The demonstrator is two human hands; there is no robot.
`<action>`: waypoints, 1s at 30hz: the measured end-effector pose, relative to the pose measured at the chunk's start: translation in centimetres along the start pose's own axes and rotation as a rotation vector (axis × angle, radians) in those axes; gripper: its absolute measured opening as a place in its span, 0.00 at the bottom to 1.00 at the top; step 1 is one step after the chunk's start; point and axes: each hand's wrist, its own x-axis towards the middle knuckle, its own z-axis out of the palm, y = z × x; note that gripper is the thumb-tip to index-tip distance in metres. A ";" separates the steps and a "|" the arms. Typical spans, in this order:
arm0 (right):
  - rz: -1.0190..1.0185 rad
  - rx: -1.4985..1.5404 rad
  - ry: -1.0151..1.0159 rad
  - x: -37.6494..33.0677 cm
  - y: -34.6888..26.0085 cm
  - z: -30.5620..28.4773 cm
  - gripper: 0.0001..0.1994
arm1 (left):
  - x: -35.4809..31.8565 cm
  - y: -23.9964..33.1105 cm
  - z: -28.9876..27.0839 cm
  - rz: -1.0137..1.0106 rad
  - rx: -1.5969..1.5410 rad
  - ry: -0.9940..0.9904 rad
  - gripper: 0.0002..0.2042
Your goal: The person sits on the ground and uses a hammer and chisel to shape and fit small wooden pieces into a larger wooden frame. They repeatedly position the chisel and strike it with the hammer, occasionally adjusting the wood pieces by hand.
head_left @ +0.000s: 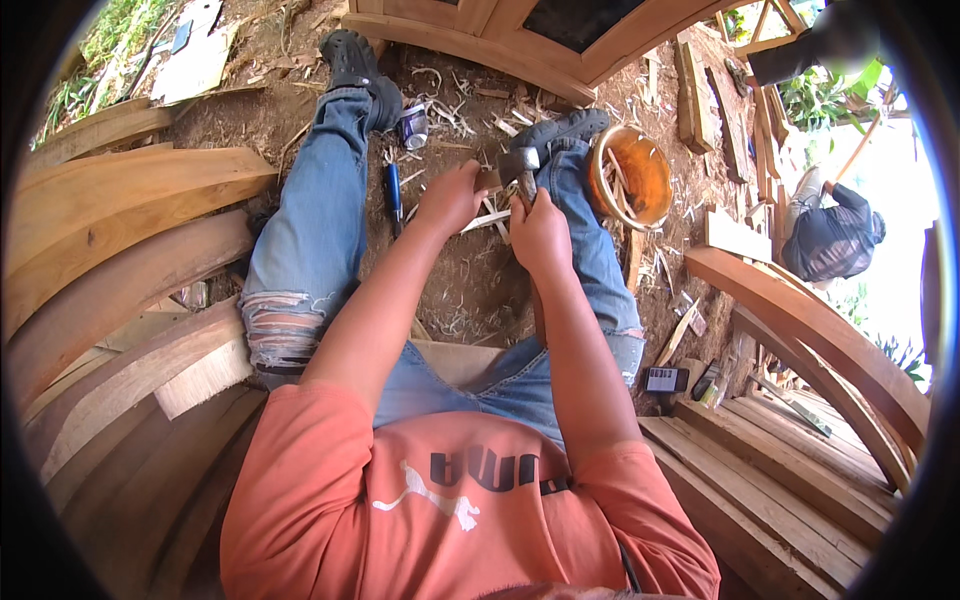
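My right hand is wrapped around a wooden handle, close below the grey metal head of a hammer or small hatchet; which of the two I cannot tell. The lower end of its handle shows beside my right forearm. Just left of that head, my left hand is closed on a small brown piece of wood. The wood is close to the metal head; whether they touch is unclear. Both hands are between my outstretched legs, above ground strewn with wood shavings.
A blue-handled tool and a can lie by my left leg. An orange bucket with wood scraps stands beyond my right knee. A panelled wooden frame is ahead. Curved boards flank me; a person bends at far right.
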 end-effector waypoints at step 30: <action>0.000 0.109 0.012 -1.0 -0.9 1.5 0.16 | -6.3 -3.5 3.4 -0.312 -0.223 -0.363 0.19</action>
